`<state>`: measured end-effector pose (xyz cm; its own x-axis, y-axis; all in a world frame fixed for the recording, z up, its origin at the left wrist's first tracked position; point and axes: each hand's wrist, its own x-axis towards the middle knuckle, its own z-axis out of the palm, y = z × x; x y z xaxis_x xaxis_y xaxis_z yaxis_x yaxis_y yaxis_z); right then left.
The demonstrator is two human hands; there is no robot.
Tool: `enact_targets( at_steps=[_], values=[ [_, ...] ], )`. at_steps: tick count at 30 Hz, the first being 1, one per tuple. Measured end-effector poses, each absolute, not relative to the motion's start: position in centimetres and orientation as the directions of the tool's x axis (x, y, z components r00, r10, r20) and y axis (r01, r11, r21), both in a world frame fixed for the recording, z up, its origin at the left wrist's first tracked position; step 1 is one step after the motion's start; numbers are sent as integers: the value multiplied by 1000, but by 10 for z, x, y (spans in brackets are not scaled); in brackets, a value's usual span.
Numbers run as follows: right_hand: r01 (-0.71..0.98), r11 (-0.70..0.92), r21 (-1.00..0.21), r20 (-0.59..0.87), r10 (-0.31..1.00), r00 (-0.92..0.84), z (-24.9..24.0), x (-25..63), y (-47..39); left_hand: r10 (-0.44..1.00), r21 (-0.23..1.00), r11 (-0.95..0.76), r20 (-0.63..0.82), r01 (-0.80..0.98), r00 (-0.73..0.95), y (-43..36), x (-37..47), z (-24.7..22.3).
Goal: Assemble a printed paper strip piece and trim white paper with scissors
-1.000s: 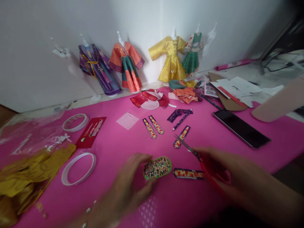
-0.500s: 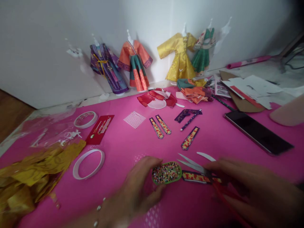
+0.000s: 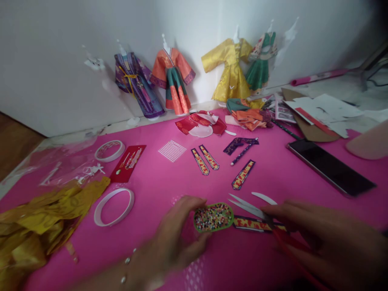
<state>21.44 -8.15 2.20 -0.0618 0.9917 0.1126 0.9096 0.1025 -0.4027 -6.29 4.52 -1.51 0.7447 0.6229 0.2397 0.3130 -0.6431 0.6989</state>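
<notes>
My left hand (image 3: 178,238) pinches a small oval container with a green rim, full of multicoloured beads (image 3: 214,217), between thumb and fingers. To its right my right hand (image 3: 330,238) grips red-handled scissors (image 3: 253,208), the blades a little apart and pointing left. Under the scissors lies a patterned, dark-edged strip (image 3: 251,224), partly covered by the blades and my right hand. A curved white piece (image 3: 264,198) rests just beyond the blades. Farther off lie a single floral strip (image 3: 243,174) and a pair of similar strips (image 3: 205,160) with studded edges.
Rolls of tape (image 3: 113,207), a red card (image 3: 128,163), a sheet of rhinestones (image 3: 172,150) and gold fabric (image 3: 48,218) lie left. A phone (image 3: 332,166) and paper scraps (image 3: 325,111) are right. Small dressed forms, one in a yellow robe (image 3: 230,76), stand against the wall.
The view has shifted very slightly. Both hands keep their holds on the bead container and the scissors, with hardly any movement.
</notes>
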Motion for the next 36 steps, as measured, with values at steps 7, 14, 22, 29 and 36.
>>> enact_targets(
  at_steps=[7,14,22,29,36],
  values=[
    [925,89,-369,3,996,-94,16,220,-83,588,627,-710,279,319,759,50,-64,-19],
    [933,91,-349,45,996,-80,16,223,-80,590,608,-714,257,347,765,56,-55,-19],
    [927,149,-345,47,989,-141,12,226,-80,516,565,-776,310,282,799,53,-56,-14],
    [926,188,-328,-62,974,-220,12,226,-87,514,587,-765,307,266,801,53,-55,-14],
    [938,278,-209,-107,947,-304,20,214,-86,526,595,-754,291,279,799,50,-59,-14]
  ],
)
